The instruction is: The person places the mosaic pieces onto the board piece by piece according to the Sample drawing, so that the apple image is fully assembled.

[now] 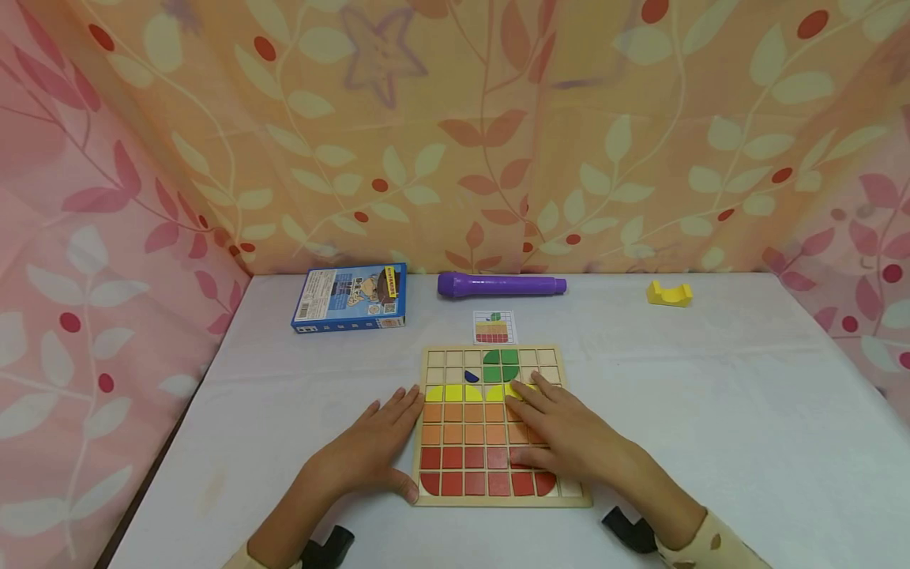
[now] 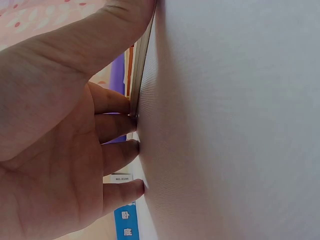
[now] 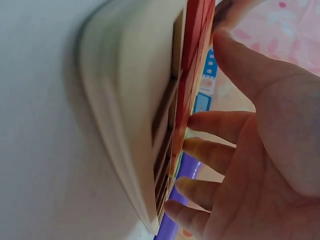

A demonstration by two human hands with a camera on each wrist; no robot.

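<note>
A wooden grid board [image 1: 501, 501] lies flat on the table, its cells holding red tiles [image 1: 474, 458], orange tiles [image 1: 473, 412], yellow tiles [image 1: 453, 393] and green tiles [image 1: 501, 365]. One dark blue half-round piece [image 1: 471, 377] lies in the upper part. Against the board's left edge rests my left hand [image 1: 370, 449], fingers extended and thumb at the lower corner; the left wrist view shows these fingers touching the table beside the edge. My right hand [image 1: 576, 433] spreads over the board's right side, fingers near the yellow row, hiding some tiles. In the right wrist view its palm [image 3: 250, 185] holds nothing.
A small pattern card [image 1: 494, 327] lies just behind the board. Farther back are a blue box [image 1: 350, 298], a purple microphone-shaped tube [image 1: 502, 285] and a yellow block with a curved notch [image 1: 669, 294]. Patterned curtains [image 1: 455, 158] enclose the white table.
</note>
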